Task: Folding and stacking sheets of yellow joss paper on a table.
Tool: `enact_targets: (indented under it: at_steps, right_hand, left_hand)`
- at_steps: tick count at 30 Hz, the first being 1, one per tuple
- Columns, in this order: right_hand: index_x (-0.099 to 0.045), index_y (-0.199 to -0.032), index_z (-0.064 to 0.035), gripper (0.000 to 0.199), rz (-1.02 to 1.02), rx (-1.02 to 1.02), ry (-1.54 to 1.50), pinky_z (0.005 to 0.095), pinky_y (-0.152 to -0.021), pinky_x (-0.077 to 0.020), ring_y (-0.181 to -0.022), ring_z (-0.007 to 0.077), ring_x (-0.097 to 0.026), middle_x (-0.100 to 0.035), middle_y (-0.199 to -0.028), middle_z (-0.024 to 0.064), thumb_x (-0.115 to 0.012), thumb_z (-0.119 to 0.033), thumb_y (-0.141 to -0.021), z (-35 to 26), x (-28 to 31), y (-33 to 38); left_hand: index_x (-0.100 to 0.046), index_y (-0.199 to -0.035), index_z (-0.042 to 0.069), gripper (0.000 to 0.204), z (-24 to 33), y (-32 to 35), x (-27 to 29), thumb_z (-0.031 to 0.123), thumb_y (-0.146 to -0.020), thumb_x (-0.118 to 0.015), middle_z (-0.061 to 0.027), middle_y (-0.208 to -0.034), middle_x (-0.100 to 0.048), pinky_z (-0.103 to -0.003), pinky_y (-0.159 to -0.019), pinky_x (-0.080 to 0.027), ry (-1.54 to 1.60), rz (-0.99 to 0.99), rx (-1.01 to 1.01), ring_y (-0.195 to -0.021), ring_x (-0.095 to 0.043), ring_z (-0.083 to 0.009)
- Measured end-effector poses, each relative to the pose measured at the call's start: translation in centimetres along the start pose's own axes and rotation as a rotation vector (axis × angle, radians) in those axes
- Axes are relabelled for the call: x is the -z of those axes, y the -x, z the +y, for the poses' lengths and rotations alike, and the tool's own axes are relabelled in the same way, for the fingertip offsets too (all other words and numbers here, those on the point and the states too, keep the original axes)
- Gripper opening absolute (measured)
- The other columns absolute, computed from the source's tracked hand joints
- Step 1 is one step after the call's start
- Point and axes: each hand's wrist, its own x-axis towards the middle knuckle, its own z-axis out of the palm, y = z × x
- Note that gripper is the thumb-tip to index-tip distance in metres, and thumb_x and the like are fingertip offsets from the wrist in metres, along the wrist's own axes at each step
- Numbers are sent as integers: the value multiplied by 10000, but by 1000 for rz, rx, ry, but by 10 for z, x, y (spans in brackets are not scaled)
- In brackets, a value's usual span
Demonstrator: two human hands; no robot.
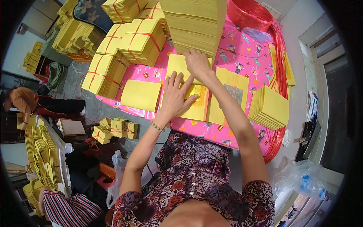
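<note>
Left hand (176,97) lies flat, fingers spread, on yellow paper (185,111) near the front edge of the desk (207,131) — the right hand (197,66) curls its fingers at the tall stack's (193,32) foot — whether it's pinching anything, I can't tell.

The person's left hand (174,97) lies spread on yellow paper (188,112); the right hand (198,66), fingers bent, sits beyond it, near a tall paper stack (192,28) on a pink tablecloth (242,47).

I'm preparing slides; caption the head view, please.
Left hand and right hand over yellow paper, red-tied bundles alongside on pink cover.
</note>
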Motion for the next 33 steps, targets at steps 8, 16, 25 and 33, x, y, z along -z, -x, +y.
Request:
enact_targets:
  at_steps: [8,16,25,33]
  right_hand:
    - [-613,-1130,-23,302,50,-33,-15,488,-914,-456,-1096,342,-581,-600,-1131,174,-547,-41,-836,-7,-2,1]
    - [-629,-1096,-4,277,110,-40,-2,488,-885,-470,-1079,344,-588,-603,-1122,175,-561,-25,-828,-11,-8,0]
    - [-604,-1103,-19,308,500,39,28,445,-854,-469,-1034,308,-569,-575,-1086,152,-639,-71,-802,-28,1,37]
    - [-558,-998,-49,225,515,-388,-578,405,-774,-469,-943,316,-557,-517,-995,133,-688,-153,-847,-15,23,134]
  left_hand:
    - [-461,-1446,154,708,2,5,6,533,-872,-630,-269,-1451,-390,-553,-1148,-233,-12,-48,-10,-1394,-281,-464]
    - [-499,-1415,159,673,3,3,7,506,-862,-662,-271,-1434,-407,-556,-1133,-250,-10,-47,-35,-1383,-295,-468]
    - [-517,-1404,155,682,-5,5,1,540,-854,-638,-222,-1462,-400,-592,-1124,-244,-47,-80,-56,-1383,-291,-474]
    - [-502,-1419,167,691,-1,5,3,530,-850,-652,-218,-1453,-404,-597,-1116,-248,-35,-51,-60,-1372,-296,-479]
